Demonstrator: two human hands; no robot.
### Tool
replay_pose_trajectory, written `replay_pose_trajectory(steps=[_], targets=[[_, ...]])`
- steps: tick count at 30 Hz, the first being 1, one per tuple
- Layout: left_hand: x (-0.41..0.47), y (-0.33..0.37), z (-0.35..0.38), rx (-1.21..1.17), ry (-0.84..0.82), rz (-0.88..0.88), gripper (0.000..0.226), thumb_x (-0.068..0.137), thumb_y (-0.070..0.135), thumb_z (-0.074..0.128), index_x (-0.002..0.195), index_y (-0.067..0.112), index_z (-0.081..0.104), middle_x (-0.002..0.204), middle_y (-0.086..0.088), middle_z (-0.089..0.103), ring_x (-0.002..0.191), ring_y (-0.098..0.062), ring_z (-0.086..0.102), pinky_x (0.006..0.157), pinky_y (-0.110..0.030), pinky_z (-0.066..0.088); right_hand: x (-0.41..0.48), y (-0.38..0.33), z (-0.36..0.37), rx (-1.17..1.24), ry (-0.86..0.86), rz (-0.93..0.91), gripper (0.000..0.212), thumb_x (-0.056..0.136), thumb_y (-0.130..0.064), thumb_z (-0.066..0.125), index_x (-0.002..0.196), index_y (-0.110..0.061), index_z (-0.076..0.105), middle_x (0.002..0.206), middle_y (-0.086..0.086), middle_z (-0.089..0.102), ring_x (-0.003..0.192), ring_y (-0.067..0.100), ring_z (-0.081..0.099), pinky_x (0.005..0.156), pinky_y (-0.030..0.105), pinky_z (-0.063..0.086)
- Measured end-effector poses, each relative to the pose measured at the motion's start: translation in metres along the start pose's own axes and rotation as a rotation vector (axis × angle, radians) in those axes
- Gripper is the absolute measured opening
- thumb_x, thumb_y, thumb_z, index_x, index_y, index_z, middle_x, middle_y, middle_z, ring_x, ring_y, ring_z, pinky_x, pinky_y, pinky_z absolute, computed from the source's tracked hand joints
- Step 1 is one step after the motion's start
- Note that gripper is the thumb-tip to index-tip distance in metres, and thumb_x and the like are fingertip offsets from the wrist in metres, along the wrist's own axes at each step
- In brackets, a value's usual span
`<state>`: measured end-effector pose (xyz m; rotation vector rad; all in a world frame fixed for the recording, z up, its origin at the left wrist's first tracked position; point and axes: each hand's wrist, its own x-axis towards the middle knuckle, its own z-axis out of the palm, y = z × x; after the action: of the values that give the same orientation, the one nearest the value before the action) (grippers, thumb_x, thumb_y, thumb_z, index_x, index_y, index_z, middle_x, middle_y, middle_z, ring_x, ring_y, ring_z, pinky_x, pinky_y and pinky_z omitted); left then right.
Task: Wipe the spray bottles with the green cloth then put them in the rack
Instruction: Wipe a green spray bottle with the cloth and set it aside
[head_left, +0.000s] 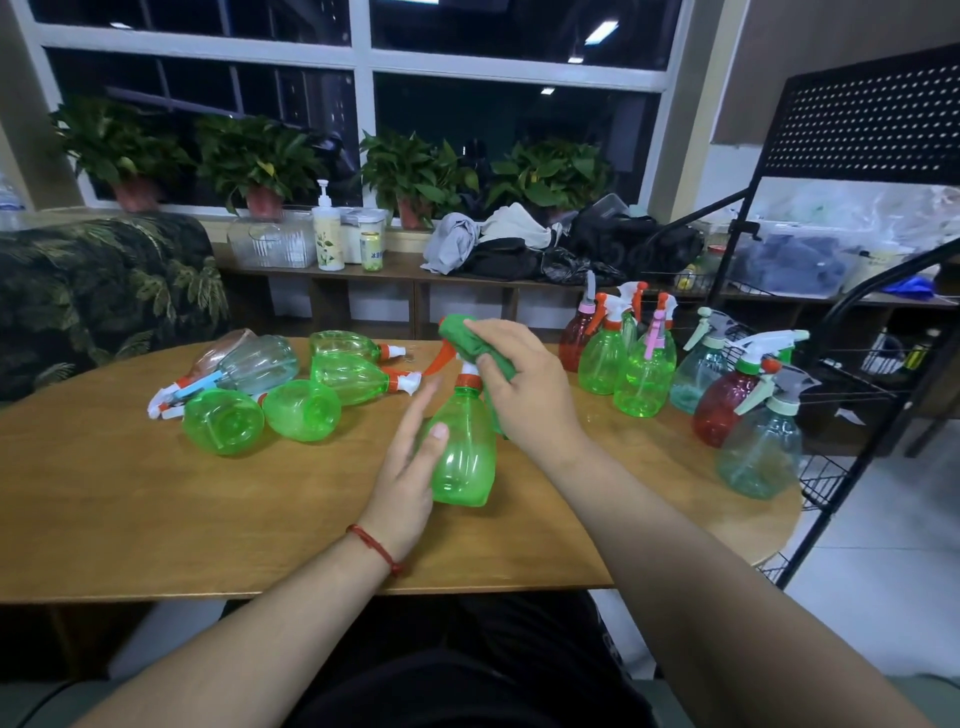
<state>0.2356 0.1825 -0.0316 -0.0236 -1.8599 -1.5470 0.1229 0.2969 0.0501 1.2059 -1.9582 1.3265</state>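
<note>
A green spray bottle (462, 457) is standing at the centre of a wooden table (156, 519), leaning slightly. A person seated at the table is working on it with both hands.

The right hand (524, 395) is curling its fingers round a bunched green cloth (460, 338) and pressing it over the spray head, at 12 o'clock from the bottle's body. An orange trigger is poking out from under the cloth toward 10 o'clock.

The left hand (405, 478) is lying against the bottle's side at 9 o'clock, fingers nearly straight and thumb resting on the front. It is gripping nothing. Its fingers are blurred, so how firmly it is bracing the bottle is unclear.

The step in hand appears to be wiping the head. To do it well, the left hand probably needs a firmer hold on the body, since the light plastic would tip under sideways rubbing. The cloth should be working round the nozzle and under the trigger before sliding down the neck and body.

At 10 o'clock, several lying bottles (301, 410), mostly green, are waiting on their sides. At 2 o'clock, a cluster of standing bottles (639, 379), green, red and pale blue, is sitting near the table's right edge.

At 3 o'clock, just beyond that edge, a black wire rack (823, 480) is standing, where the bottles are to go.
</note>
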Motion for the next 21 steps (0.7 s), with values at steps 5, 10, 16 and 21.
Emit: replay_pose_trajectory(steps=[5,10,16,21], targets=[[0.003,0.002,-0.005,-0.136,0.088,-0.031,0.054,0.108,0.037,0.051,0.16,0.027,0.045,0.163,0.004,0.049,0.154,-0.019,0.041,0.127,-0.052,0.032,-0.001,0.013,-0.004,0.169,-0.103,0.483,0.037,0.097,-0.011,0.066,0.122,-0.037,0.073,0.12,-0.011,0.076,0.095,0.013,0.075,0.088,0.037,0.062],[0.03,0.036,-0.009,-0.534,0.351,-0.137,0.052,0.105,0.045,0.055,0.151,0.022,0.054,0.146,-0.006,0.064,0.134,-0.027,0.061,0.099,-0.043,0.058,-0.041,0.008,0.004,0.394,-0.041,0.604,0.036,0.095,-0.007,0.069,0.115,-0.036,0.075,0.114,-0.013,0.078,0.105,0.015,0.075,0.1,0.05,0.059],[0.055,0.06,-0.002,-0.693,0.348,-0.296,0.064,0.098,0.042,0.071,0.14,-0.004,0.059,0.135,-0.028,0.065,0.132,-0.049,0.059,0.117,-0.057,0.045,-0.072,-0.019,0.011,0.533,0.195,0.395,0.039,0.092,0.007,0.071,0.117,-0.023,0.069,0.11,-0.001,0.073,0.096,0.018,0.074,0.079,0.034,0.062],[0.043,0.068,0.017,-0.811,0.244,-0.391,0.057,0.098,0.055,0.06,0.126,0.006,0.066,0.115,-0.019,0.069,0.106,-0.032,0.065,0.099,-0.045,0.052,-0.074,-0.028,0.0,0.18,0.178,-0.048,0.036,0.081,0.007,0.083,0.111,-0.014,0.079,0.115,0.001,0.067,0.113,0.011,0.067,0.1,0.027,0.052]])
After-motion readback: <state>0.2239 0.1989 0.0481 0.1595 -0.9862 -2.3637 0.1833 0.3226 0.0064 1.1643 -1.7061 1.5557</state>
